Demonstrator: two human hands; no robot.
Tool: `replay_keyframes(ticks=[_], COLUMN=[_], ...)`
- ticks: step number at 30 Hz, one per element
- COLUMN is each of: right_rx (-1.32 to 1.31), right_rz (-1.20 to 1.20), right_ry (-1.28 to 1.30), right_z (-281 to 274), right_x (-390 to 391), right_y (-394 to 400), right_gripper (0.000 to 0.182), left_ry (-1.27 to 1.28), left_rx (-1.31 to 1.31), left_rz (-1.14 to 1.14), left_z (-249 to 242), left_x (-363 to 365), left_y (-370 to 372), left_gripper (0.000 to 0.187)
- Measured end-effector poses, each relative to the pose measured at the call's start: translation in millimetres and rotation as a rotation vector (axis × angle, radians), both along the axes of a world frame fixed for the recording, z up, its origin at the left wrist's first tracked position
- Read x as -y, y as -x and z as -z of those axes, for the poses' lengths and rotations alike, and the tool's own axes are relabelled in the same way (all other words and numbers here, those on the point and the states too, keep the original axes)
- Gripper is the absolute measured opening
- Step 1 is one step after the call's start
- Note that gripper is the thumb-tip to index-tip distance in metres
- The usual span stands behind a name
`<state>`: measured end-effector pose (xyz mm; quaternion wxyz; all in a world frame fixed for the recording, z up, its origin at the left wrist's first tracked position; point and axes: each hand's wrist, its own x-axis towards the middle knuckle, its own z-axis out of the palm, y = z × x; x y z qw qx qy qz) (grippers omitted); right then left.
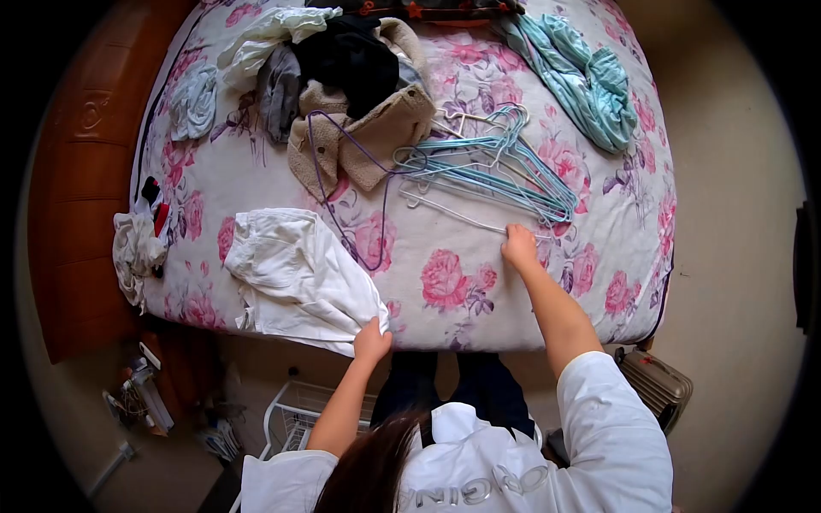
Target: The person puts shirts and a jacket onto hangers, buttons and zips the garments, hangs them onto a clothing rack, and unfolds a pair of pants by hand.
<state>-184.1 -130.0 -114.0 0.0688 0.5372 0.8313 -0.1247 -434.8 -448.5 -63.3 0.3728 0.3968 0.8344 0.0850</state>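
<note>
My left hand [373, 344] is closed on the lower edge of a pair of white trousers [295, 274], laid out near the front edge of the bed. Its fingers pinch the right-hand corner of the cloth. Further right, my right hand [520, 248] is closed on a white clothes hanger [457, 214], which lies at the near side of a pile of hangers. Pale blue hangers [487, 162] make up most of that pile, overlapping one another. A purple hanger [385, 192] lies apart, between the trousers and the pile, its upper end over a beige fleece jacket [389, 128].
Dark and light clothes, including a black garment [351, 60], are heaped at the back. A mint-green cloth [590, 85] lies back right. Small white items [137, 248] sit at the left edge. A suitcase [658, 380] stands on the floor at right, a white wire rack [295, 410] below.
</note>
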Motion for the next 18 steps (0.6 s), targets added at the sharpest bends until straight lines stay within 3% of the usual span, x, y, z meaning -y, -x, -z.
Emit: replay_keyframes(ticks=[3,7,11,13,14,16,18], right_rx=[0.094,-0.019,0.009,0.041,0.048,0.07,0.06], right_rz=[0.007,0.27,0.508,0.581,0.595,0.623,0.651], right_ry=[0.211,0.376,0.369,0.378,0.354,0.305,0.205], right_z=[-11.4,-11.0,-3.6,-8.8,-10.8,-16.4,-9.9], right_x=[25.1,105.1,164.0,175.2,175.1,173.8,167.6], right_y=[-23.5,-68.2,-125.5,-154.4,-168.2,-196.8,-230.1], right_gripper=[0.022,0.027,0.029,0.03,0.029,0.027,0.025], left_ry=[-0.136,-0.208,-0.218,0.046,0.013,-0.291,-0.418], left_rx=[0.078,0.345,0.486,0.507,0.418,0.098,-0.26], left_rz=[-0.032,-0.032,0.187,0.21,0.034,-0.299,-0.591], left_z=[-41.6,-78.3,-3.9,-2.6,-4.1,-0.7,20.5], left_x=[-18.7,-42.1,-19.6,-33.1,-39.6,-45.7,-37.4], left_y=[-12.1,-69.4,-134.0,-124.6,-111.5,-69.2,-5.9], left_gripper=[0.026,0.03,0.049,0.052,0.045,0.043,0.062])
